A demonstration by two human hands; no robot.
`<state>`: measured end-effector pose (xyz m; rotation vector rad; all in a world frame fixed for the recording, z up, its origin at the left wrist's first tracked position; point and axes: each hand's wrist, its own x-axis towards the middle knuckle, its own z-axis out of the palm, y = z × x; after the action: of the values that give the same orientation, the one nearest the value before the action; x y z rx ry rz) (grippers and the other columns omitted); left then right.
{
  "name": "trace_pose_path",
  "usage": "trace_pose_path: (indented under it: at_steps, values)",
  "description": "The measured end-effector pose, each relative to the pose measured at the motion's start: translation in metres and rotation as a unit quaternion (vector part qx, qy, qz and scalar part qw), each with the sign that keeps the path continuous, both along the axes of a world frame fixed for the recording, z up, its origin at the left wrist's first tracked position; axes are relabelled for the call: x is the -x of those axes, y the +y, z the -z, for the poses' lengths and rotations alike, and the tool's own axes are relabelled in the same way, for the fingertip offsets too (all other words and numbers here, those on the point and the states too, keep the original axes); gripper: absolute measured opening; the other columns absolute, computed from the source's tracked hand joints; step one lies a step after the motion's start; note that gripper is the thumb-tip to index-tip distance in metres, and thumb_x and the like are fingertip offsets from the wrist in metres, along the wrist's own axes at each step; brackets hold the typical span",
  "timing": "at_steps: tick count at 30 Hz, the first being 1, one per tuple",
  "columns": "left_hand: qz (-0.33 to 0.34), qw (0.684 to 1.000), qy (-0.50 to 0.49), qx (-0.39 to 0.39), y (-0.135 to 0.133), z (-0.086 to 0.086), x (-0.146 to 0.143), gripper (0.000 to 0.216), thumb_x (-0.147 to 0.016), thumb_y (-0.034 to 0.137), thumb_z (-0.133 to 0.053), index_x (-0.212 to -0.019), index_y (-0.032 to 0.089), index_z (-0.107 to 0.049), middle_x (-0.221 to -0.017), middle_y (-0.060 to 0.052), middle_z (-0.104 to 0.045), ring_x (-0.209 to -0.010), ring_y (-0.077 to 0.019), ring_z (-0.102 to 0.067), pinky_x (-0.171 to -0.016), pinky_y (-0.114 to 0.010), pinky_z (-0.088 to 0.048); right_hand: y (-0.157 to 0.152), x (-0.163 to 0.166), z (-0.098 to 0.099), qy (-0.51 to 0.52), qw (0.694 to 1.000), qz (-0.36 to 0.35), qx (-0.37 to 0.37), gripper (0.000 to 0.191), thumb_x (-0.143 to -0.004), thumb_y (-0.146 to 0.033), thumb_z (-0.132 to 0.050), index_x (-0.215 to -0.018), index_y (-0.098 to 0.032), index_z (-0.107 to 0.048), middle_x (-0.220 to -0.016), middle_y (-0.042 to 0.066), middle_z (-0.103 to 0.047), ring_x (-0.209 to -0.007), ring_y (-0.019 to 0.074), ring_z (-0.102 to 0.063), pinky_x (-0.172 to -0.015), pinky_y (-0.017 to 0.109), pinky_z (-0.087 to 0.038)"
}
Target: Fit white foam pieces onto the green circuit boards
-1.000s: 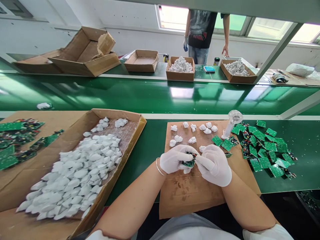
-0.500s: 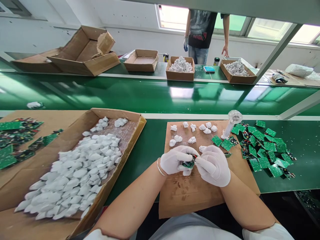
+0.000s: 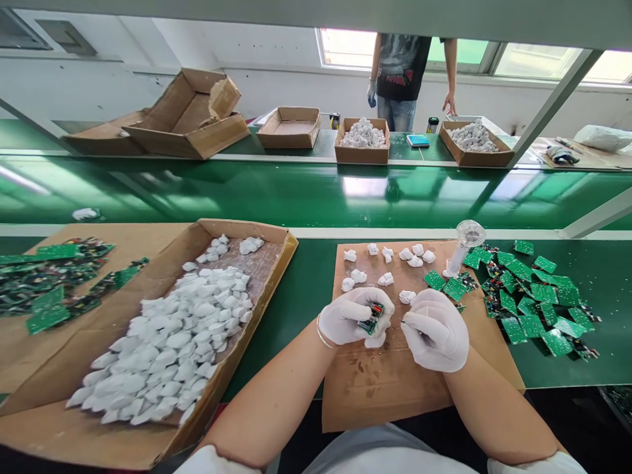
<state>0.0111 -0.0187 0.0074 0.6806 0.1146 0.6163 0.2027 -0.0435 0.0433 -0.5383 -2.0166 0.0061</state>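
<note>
In my gloved left hand (image 3: 353, 317) is a small green circuit board (image 3: 370, 320), its component side facing up. A bit of white lump shows under those fingers. My gloved right hand (image 3: 437, 329) is closed in a pinch just to the right, apart from the board; whatever its fingertips hold is too small to make out. Both hands are over a brown cardboard sheet (image 3: 385, 395). Several soft white lumps (image 3: 415, 257) lie on its far half, one lump (image 3: 407, 297) close to my right hand. A few loose boards (image 3: 454, 288) rest at the sheet's right side.
Left of me stands a cardboard box (image 3: 291, 247) heaped with white lumps (image 3: 178, 339). More circuit boards (image 3: 59, 253) lie beyond its left wall. A pile of boards (image 3: 538, 289) and a clear plastic stand (image 3: 461, 243) are at right. Across the green belt (image 3: 276, 191), a person (image 3: 402, 72) stands behind boxes.
My right hand has moved away from the circuit board, to the right. The board stays in my left hand, with more of its top showing. The whole view has shifted slightly.
</note>
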Motion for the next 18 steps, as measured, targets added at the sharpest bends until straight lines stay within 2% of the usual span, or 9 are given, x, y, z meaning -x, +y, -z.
trace_pose_path:
  at_steps: [4, 6, 7, 8, 11, 12, 13, 16, 18]
  values:
    - [-0.005, 1.000, 0.009, -0.021, -0.001, 0.000, 0.003, 0.032, -0.062, 0.037, -0.073, -0.084, 0.016, -0.064, -0.058, -0.003, -0.058, -0.038, -0.0103, -0.044, -0.041, -0.027, -0.038, 0.000, 0.000, -0.001, 0.006, 1.000, -0.009, 0.002, 0.058, -0.076, 0.003, -0.056, -0.125, -0.024, -0.043, -0.060, -0.006, -0.053, -0.051, 0.0127, -0.048, -0.056, 0.031, -0.048]
    - [-0.048, 0.988, 0.116, -0.089, 0.001, -0.005, 0.013, 0.038, -0.061, 0.043, -0.073, -0.086, 0.016, -0.063, -0.063, -0.004, -0.060, -0.044, -0.0141, -0.052, -0.046, -0.030, -0.041, 0.001, 0.000, 0.001, 0.011, 1.000, -0.005, 0.007, 0.056, -0.075, 0.003, -0.056, -0.123, -0.025, -0.045, -0.059, -0.006, -0.052, -0.051, 0.0125, -0.048, -0.057, 0.031, -0.049]
    - [-0.096, 0.962, 0.211, -0.143, 0.003, -0.009, 0.019, 0.039, -0.063, 0.044, -0.072, -0.089, 0.017, -0.064, -0.070, -0.006, -0.062, -0.051, -0.0163, -0.056, -0.051, -0.031, -0.044, 0.001, 0.000, 0.002, 0.016, 1.000, 0.005, 0.012, 0.054, -0.075, 0.003, -0.056, -0.120, -0.025, -0.047, -0.059, -0.007, -0.052, -0.051, 0.0126, -0.048, -0.059, 0.032, -0.050]
    - [-0.154, 0.907, 0.336, -0.204, 0.006, -0.013, 0.027, 0.036, -0.067, 0.042, -0.070, -0.092, 0.017, -0.065, -0.079, -0.007, -0.065, -0.060, -0.0185, -0.060, -0.059, -0.033, -0.047, 0.002, 0.000, 0.004, 0.023, 0.999, 0.024, 0.019, 0.050, -0.075, 0.003, -0.057, -0.116, -0.026, -0.050, -0.059, -0.006, -0.052, -0.052, 0.0130, -0.048, -0.059, 0.032, -0.050]
    - [-0.276, 0.646, 0.629, -0.334, 0.016, -0.023, 0.048, 0.026, -0.075, 0.035, -0.063, -0.094, 0.019, -0.068, -0.096, -0.009, -0.067, -0.087, -0.0245, -0.063, -0.079, -0.035, -0.047, 0.002, 0.000, 0.011, 0.038, 0.993, 0.099, 0.045, 0.034, -0.077, -0.001, -0.058, -0.101, -0.025, -0.057, -0.058, -0.004, -0.052, -0.054, 0.0146, -0.049, -0.056, 0.031, -0.046]
    - [-0.283, 0.588, 0.668, -0.358, 0.019, -0.024, 0.053, 0.027, -0.076, 0.035, -0.062, -0.097, 0.020, -0.068, -0.098, -0.009, -0.067, -0.092, -0.0257, -0.063, -0.083, -0.035, -0.046, 0.002, 0.001, 0.014, 0.040, 0.991, 0.116, 0.060, 0.028, -0.078, -0.003, -0.058, -0.096, -0.024, -0.059, -0.058, -0.003, -0.052, -0.054, 0.0148, -0.048, -0.055, 0.030, -0.044]
    - [-0.279, 0.554, 0.689, -0.375, 0.022, -0.025, 0.057, 0.030, -0.076, 0.035, -0.062, -0.102, 0.021, -0.068, -0.099, -0.008, -0.068, -0.094, -0.0260, -0.062, -0.084, -0.035, -0.046, 0.002, 0.001, 0.016, 0.041, 0.987, 0.130, 0.084, 0.021, -0.080, -0.006, -0.059, -0.091, -0.023, -0.060, -0.058, -0.003, -0.053, -0.054, 0.0149, -0.048, -0.054, 0.030, -0.043]
    - [-0.266, 0.557, 0.687, -0.384, 0.027, -0.022, 0.060, 0.040, -0.071, 0.032, -0.067, -0.110, 0.022, -0.065, -0.098, -0.004, -0.069, -0.087, -0.0228, -0.063, -0.081, -0.033, -0.047, 0.003, 0.002, 0.020, 0.079, 0.955, 0.149, 0.244, 0.006, -0.086, -0.018, -0.058, -0.082, -0.021, -0.061, -0.059, -0.001, -0.056, -0.053, 0.0145, -0.052, -0.054, 0.029, -0.044]
    - [-0.285, 0.600, 0.662, -0.346, 0.030, -0.018, 0.059, 0.037, -0.065, 0.029, -0.070, -0.101, 0.021, -0.067, -0.092, -0.003, -0.069, -0.082, -0.0205, -0.062, -0.078, -0.031, -0.048, 0.007, 0.002, 0.021, 0.146, 0.903, 0.138, 0.380, 0.011, -0.090, -0.026, -0.054, -0.088, -0.019, -0.062, -0.061, -0.001, -0.059, -0.056, 0.0151, -0.056, -0.056, 0.029, -0.047]
